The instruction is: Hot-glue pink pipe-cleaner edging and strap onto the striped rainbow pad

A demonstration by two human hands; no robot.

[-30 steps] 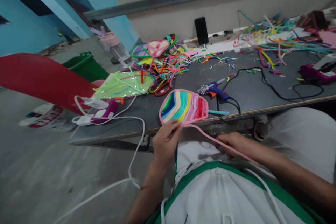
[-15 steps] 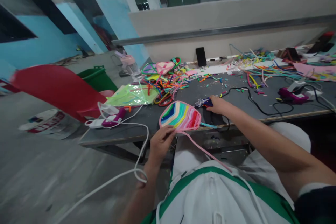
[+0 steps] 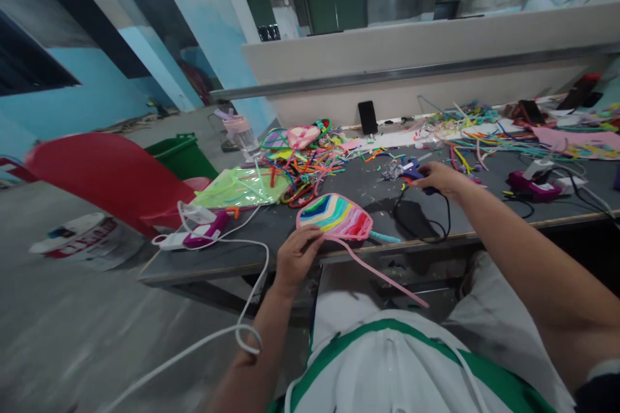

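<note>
My left hand (image 3: 296,258) pinches the lower left edge of a striped pipe-cleaner piece (image 3: 334,216) with a pink border, at the table's front edge. A loose pink pipe cleaner (image 3: 375,269) trails from that border toward my lap. A short light-blue pipe cleaner (image 3: 385,237) sticks out at the piece's right. Farther back, my right hand (image 3: 438,179) is closed around a dark-blue glue gun (image 3: 411,170), held low over the table. Its black cord (image 3: 448,219) loops below my hand. A clear, shiny clump at the gun's front end is too blurred to make out.
Coloured pipe-cleaner scraps (image 3: 317,164), a green plastic packet (image 3: 237,187) and a pink-lidded bottle (image 3: 241,135) are on the left of the table. A phone (image 3: 367,117) leans at the back. Purple-and-white power strips (image 3: 206,230) lie left and right. A red chair (image 3: 101,174) stands left.
My right hand has carried the glue gun away from the striped piece, to the right and slightly back. My left hand keeps its pinch on the piece. The view has tilted slightly.
</note>
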